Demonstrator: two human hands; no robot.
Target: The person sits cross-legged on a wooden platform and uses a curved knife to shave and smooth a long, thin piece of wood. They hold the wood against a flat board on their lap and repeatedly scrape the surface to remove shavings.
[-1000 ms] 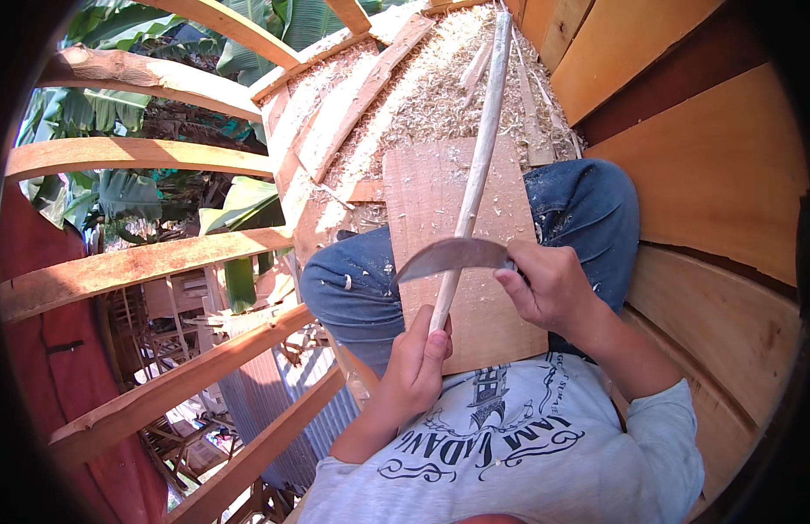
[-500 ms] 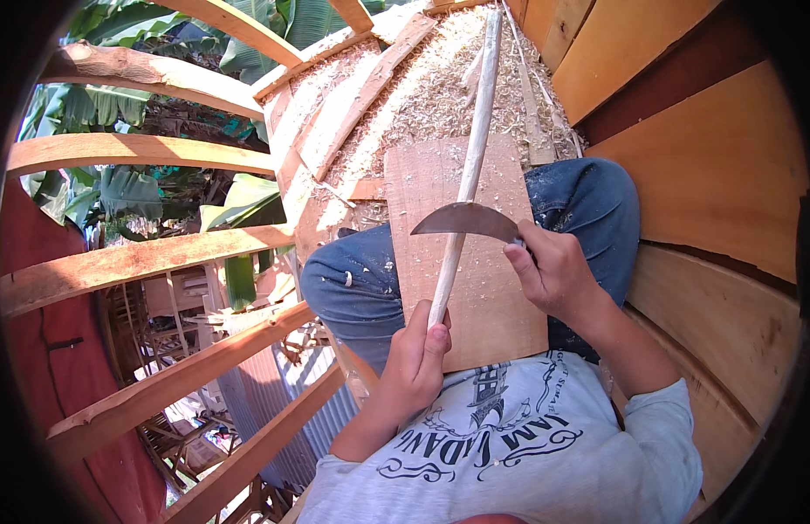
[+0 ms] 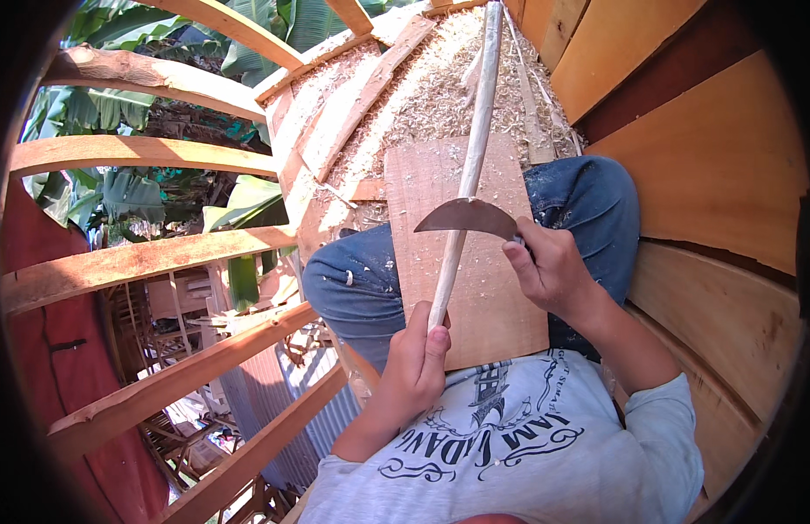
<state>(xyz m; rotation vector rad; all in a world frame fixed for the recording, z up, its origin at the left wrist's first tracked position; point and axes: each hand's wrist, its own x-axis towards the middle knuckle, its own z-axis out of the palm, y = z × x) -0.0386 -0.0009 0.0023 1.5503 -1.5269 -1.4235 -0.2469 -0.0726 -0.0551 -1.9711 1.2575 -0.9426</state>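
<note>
My left hand (image 3: 418,354) grips the near end of a long pale wooden stick (image 3: 471,157) that runs away from me over a flat wooden board (image 3: 492,288) lying across my lap. My right hand (image 3: 549,266) holds the handle of a curved dark knife (image 3: 464,215), whose blade lies across the stick about a third of the way up. Both knees in blue jeans (image 3: 357,284) support the board.
Wood shavings (image 3: 422,96) cover the floor ahead, with loose slats (image 3: 370,87) among them. Orange plank walls (image 3: 719,157) rise at the right. Rough timber rails (image 3: 143,262) form an open frame at the left, with banana leaves (image 3: 91,192) and rooftops below.
The knife has slid further up the stick, away from me, and my right hand has moved forward with it. My left hand has kept its grip.
</note>
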